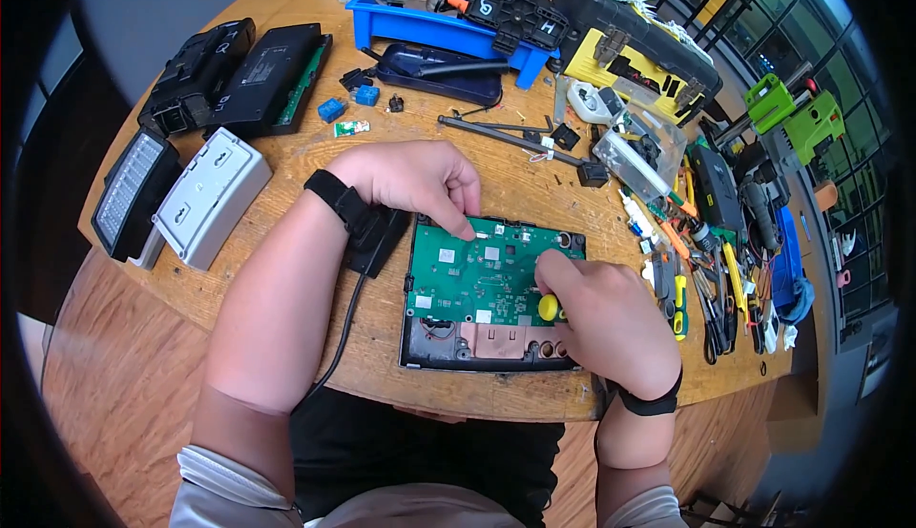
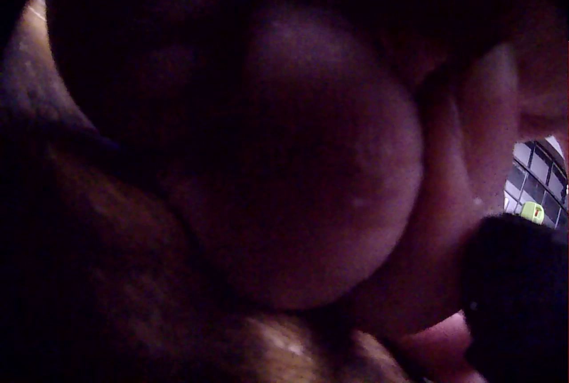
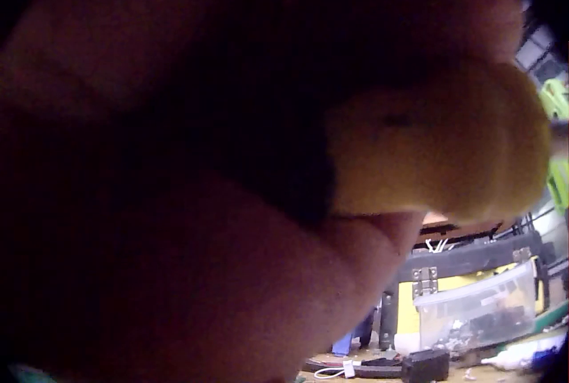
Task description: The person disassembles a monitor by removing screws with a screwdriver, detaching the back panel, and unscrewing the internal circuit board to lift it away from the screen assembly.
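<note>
A green circuit board lies over an open black casing, with copper-coloured metal showing below its near edge. My left hand reaches in from the upper left, a fingertip touching the board near a small white connector at its far edge. Its other fingers bend beside that edge; I cannot tell whether they pinch anything. On the board's right side, my right hand grips a screwdriver by its yellow handle, the rounded end poking out of the fist. The screwdriver's tip is hidden. Dark blur fills most of the left wrist view.
A black adapter with a cable sits left of the casing. Black units and a white box stand farther left. Behind are a blue bin and a black-yellow toolbox. Hand tools crowd the right.
</note>
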The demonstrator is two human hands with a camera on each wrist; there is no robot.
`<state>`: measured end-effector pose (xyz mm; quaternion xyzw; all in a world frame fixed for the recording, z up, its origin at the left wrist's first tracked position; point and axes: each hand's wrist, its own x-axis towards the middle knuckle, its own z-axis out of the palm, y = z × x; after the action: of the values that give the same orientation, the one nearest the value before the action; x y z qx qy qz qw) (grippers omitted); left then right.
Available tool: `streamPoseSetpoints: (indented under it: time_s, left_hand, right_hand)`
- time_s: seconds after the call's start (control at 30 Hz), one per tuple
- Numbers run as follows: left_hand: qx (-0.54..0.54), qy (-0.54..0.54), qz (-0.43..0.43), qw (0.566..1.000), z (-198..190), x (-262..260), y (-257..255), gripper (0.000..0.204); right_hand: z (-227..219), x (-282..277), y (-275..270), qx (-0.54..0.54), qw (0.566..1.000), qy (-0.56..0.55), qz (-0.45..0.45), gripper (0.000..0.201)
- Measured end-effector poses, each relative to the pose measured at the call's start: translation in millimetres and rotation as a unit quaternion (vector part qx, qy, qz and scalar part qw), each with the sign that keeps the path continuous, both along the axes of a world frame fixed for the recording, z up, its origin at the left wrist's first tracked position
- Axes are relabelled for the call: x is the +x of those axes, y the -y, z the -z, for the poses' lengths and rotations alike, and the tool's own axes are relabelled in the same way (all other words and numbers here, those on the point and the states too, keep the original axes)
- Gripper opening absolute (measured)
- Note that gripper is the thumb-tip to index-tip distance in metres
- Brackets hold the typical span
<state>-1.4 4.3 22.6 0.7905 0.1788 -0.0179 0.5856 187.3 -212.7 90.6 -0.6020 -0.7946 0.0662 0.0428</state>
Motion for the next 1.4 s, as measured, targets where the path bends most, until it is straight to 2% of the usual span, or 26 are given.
streamPoseSetpoints:
  time_s: [0.1, 0.17, 0.2, 0.37, 0.43, 0.5, 0.57, 0.6, 0.63, 0.7, 0.77, 0.83, 1.07, 1.4]
  left_hand:
    - [-0.001, 0.000, 0.001, 1.000, -0.1, -0.3, -0.1, 0.031]
    - [-0.003, 0.001, 0.001, 1.000, 0.2, 0.1, -0.2, 0.031]
    - [-0.003, -0.001, 0.000, 1.000, 0.3, 0.2, -0.5, 0.031]
    - [-0.006, -0.003, 0.000, 1.000, 1.2, 0.0, -1.1, 0.032]
    - [-0.016, -0.001, -0.002, 1.000, 0.3, -0.2, 0.0, 0.032]
    - [-0.012, 0.001, -0.004, 1.000, -0.9, -0.6, 1.0, 0.032]
    - [-0.008, 0.002, -0.007, 1.000, -3.4, -1.8, 1.6, 0.032]
    - [-0.001, -0.002, -0.009, 1.000, -5.1, -1.8, 2.3, 0.032]
    - [0.007, -0.005, -0.010, 1.000, -6.0, -1.5, 2.5, 0.032]
    - [0.003, 0.000, -0.004, 1.000, -2.4, -1.2, 0.7, 0.032]
    - [-0.001, 0.006, 0.003, 1.000, -1.6, -0.9, 0.5, 0.032]
    - [-0.004, -0.008, -0.001, 1.000, -2.9, -0.7, 0.8, 0.031]
    - [0.010, -0.005, 0.005, 1.000, -2.3, -1.6, 0.3, 0.030]
    - [-0.002, 0.002, 0.011, 1.000, 1.0, -1.1, -1.3, 0.030]
  right_hand:
    - [-1.0, 12.0, -1.6, -0.010, 0.998, -0.063, -0.007, 0.032]
    - [-8.0, 18.4, -0.8, -0.026, 0.994, -0.101, 0.025, 0.035]
    - [-6.9, 26.3, -2.4, -0.032, 0.988, -0.149, 0.014, 0.035]
    - [-8.6, 30.9, -3.8, -0.004, 0.981, -0.191, 0.023, 0.031]
    - [-5.9, 29.9, -6.0, -0.058, 0.984, -0.169, -0.008, 0.032]
    - [-8.9, 27.4, -5.8, -0.044, 0.984, -0.173, -0.003, 0.030]
    - [-15.2, 25.8, -5.3, 0.044, 0.979, -0.191, 0.049, 0.028]
    - [-17.4, 24.5, -5.6, 0.041, 0.970, -0.225, 0.079, 0.024]
    - [-15.5, 28.6, -6.4, 0.042, 0.970, -0.226, 0.080, 0.024]
    - [-7.1, 40.8, -8.3, -0.005, 0.984, -0.179, 0.013, 0.020]
    - [-3.0, 42.2, -8.5, -0.036, 0.985, -0.166, 0.013, 0.016]
    - [0.7, 38.0, -10.9, -0.062, 0.988, -0.139, -0.027, 0.016]
    - [2.5, 29.7, -9.5, -0.067, 0.993, -0.090, -0.022, 0.012]
    - [-1.3, 33.4, -10.8, -0.077, 0.991, -0.111, -0.025, 0.017]
